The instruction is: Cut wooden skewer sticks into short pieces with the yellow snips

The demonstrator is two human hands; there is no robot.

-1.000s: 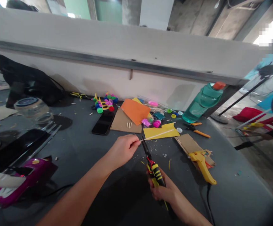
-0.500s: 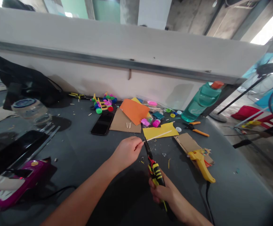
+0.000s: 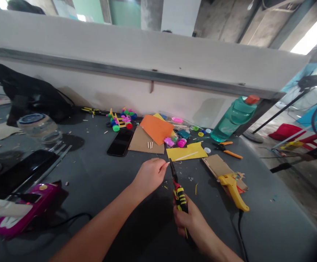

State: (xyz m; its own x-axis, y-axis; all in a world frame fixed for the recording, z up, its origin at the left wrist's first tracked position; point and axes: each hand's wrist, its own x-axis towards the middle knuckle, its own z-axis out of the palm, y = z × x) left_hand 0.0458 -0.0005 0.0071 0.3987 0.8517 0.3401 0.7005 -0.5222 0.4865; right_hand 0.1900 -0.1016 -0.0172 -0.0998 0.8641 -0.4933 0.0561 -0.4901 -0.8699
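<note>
My left hand (image 3: 152, 175) is pinched around the end of a thin pale stick, of which only a short tip shows. In my right hand (image 3: 184, 216) are black and yellow pliers (image 3: 180, 196), their jaws pointing up beside my left fingertips. A longer pale stick (image 3: 187, 156) lies over the yellow sheet (image 3: 198, 148) just beyond the jaws. Three short stick pieces (image 3: 150, 145) rest on brown cardboard (image 3: 136, 142), partly under an orange sheet (image 3: 155, 128).
At the right lie a yellow glue gun (image 3: 235, 191) on cardboard, orange-handled pliers (image 3: 233, 154) and a teal bottle (image 3: 231, 120). Leftward are a phone (image 3: 120, 141), a colourful toy (image 3: 121, 120), a jar (image 3: 39, 128) and a purple power strip (image 3: 24, 214).
The long stick has parted from my left fingers and the plier jaws, and it now lies beyond them. The jaws look more closed; my hands have barely shifted.
</note>
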